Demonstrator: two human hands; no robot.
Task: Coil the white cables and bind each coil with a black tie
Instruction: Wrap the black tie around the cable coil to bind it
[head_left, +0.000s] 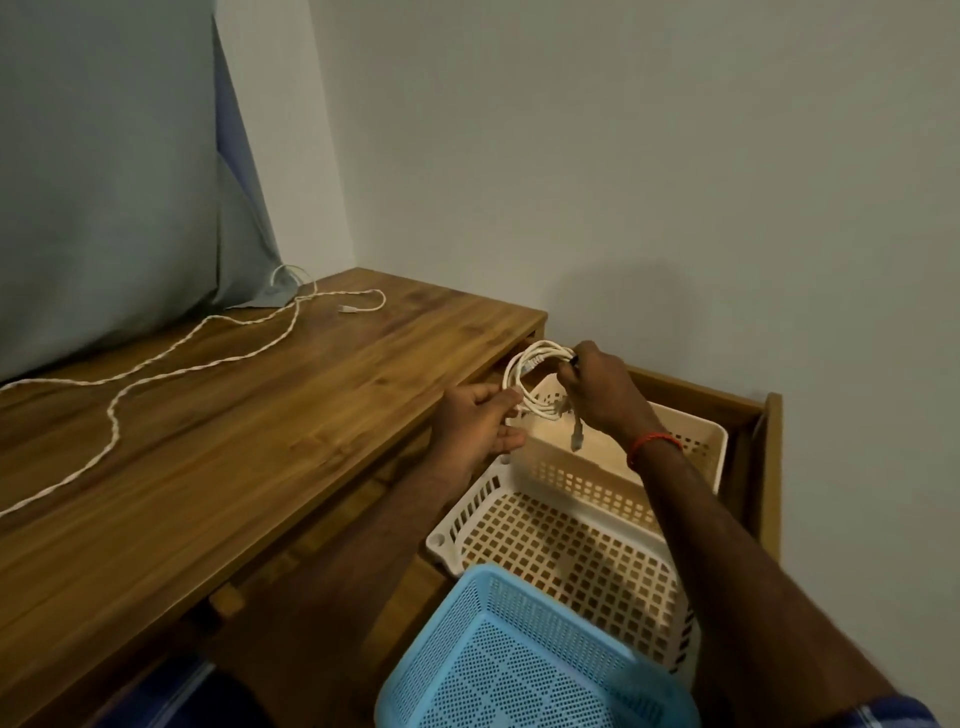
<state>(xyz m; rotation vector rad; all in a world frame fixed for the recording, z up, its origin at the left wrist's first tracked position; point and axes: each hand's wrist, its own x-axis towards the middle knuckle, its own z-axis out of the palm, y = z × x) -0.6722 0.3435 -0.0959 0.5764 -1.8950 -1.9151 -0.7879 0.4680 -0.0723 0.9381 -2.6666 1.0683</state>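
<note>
Coil (535, 382) over basket (587, 483). Left hand (480, 423) pinches its left side, other fingers loose; right hand (602, 389) pinches the tie (574, 359) on top. Light, springy: probably best gripped across all strands. Second cable (110, 410) lies loose on table (260, 441).

Two cables (540, 356), three baskets (441, 540) (one blue)
</note>
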